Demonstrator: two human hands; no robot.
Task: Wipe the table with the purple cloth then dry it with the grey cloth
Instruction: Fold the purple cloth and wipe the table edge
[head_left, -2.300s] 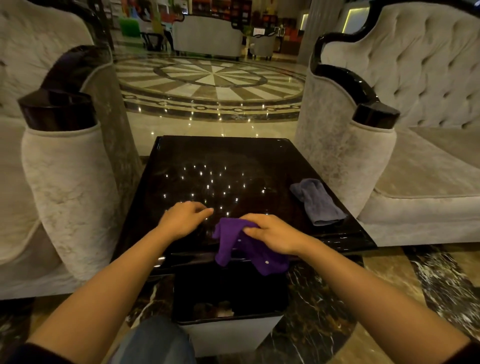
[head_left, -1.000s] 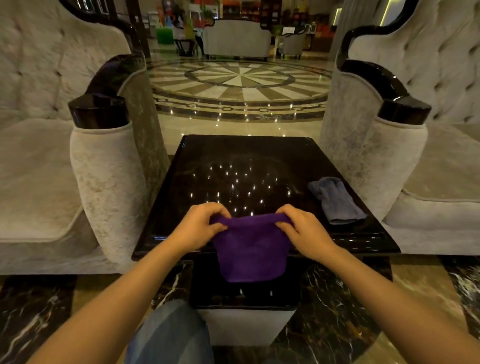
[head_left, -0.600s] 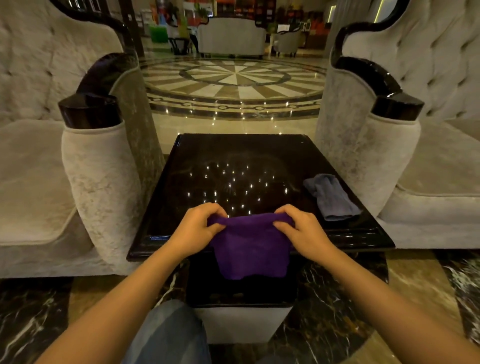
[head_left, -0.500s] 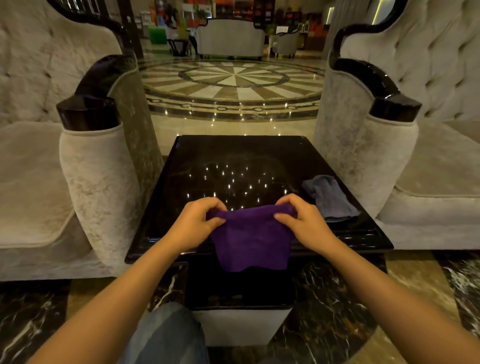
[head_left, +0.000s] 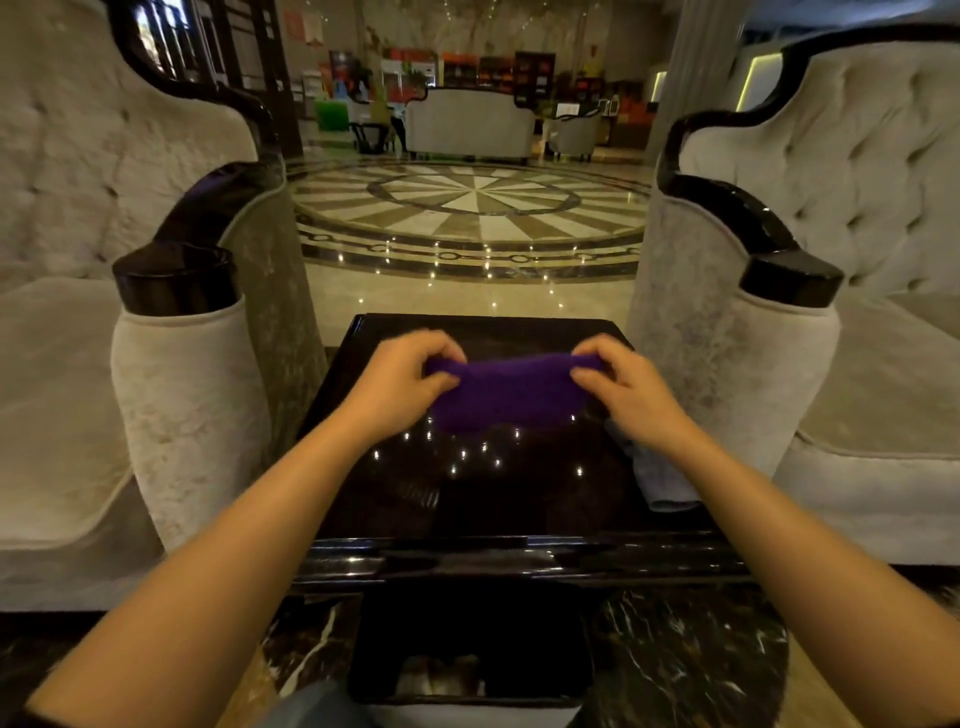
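The purple cloth (head_left: 506, 389) is stretched flat between both hands over the far half of the glossy black table (head_left: 467, 499). My left hand (head_left: 402, 379) pinches its left top corner and my right hand (head_left: 621, 387) pinches its right top corner. The cloth's lower edge hangs down to the tabletop; whether it touches I cannot tell. The grey cloth (head_left: 660, 478) lies crumpled along the table's right edge, partly hidden under my right forearm.
A pale upholstered armchair (head_left: 171, 374) stands close on the left of the table, and another (head_left: 769, 343) close on the right. Polished marble floor (head_left: 467, 218) stretches beyond the far edge. The table's dark pedestal base (head_left: 467, 644) is near my knee.
Both hands have carried the spread purple cloth forward from the table's near edge to its far half. The grey cloth has stayed put.
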